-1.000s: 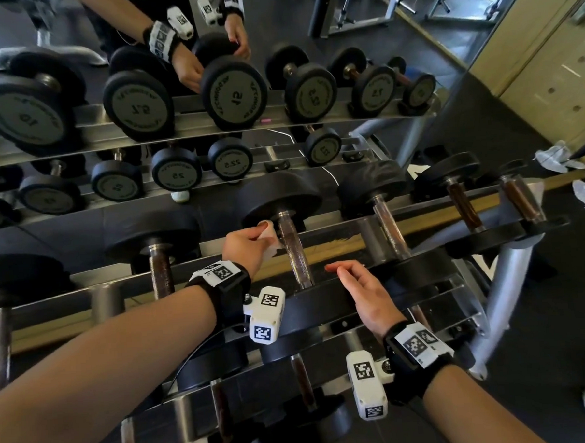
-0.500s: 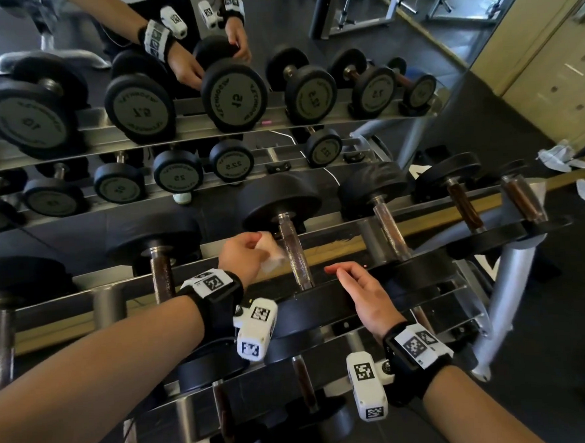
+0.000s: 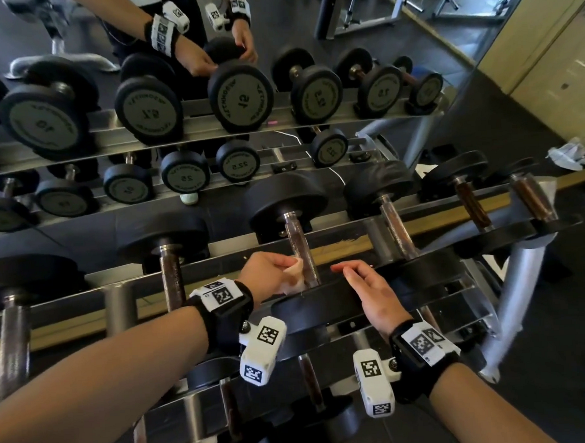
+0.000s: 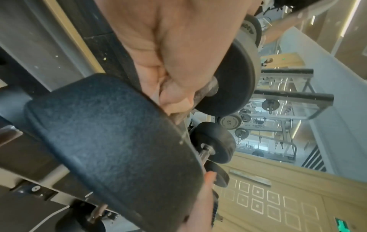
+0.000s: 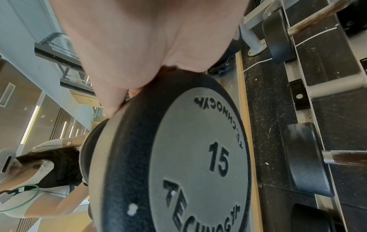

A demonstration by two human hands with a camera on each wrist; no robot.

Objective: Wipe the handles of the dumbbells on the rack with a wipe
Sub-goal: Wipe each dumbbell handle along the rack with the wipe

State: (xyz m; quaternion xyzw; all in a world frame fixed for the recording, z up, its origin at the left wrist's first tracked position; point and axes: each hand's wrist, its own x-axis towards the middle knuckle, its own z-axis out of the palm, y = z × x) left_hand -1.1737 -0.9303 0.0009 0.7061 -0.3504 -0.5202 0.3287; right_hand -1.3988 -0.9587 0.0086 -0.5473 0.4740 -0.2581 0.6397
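My left hand (image 3: 270, 268) grips a crumpled white wipe (image 3: 293, 276) and presses it against the lower part of a rusty steel handle (image 3: 298, 241) on the 15 dumbbell in the rack's top row. In the left wrist view the fist (image 4: 174, 75) holds the wipe (image 4: 168, 102) just above the near black head (image 4: 111, 141). My right hand (image 3: 362, 282) lies on that near head (image 3: 322, 307) with its fingers straight. The right wrist view shows the palm (image 5: 149, 39) on the head marked 15 (image 5: 188, 157).
More dumbbells with brown handles (image 3: 398, 231) (image 3: 170, 278) sit on either side on the same rail (image 3: 349, 233). A mirror (image 3: 215, 198) behind the rack reflects the weights and both hands. Crumpled white wipes (image 3: 572, 156) lie on the floor at the right. A lower tier (image 3: 309, 383) runs beneath my wrists.
My left hand has slid the wipe down the handle toward the near head. The right hand has stayed on the head.
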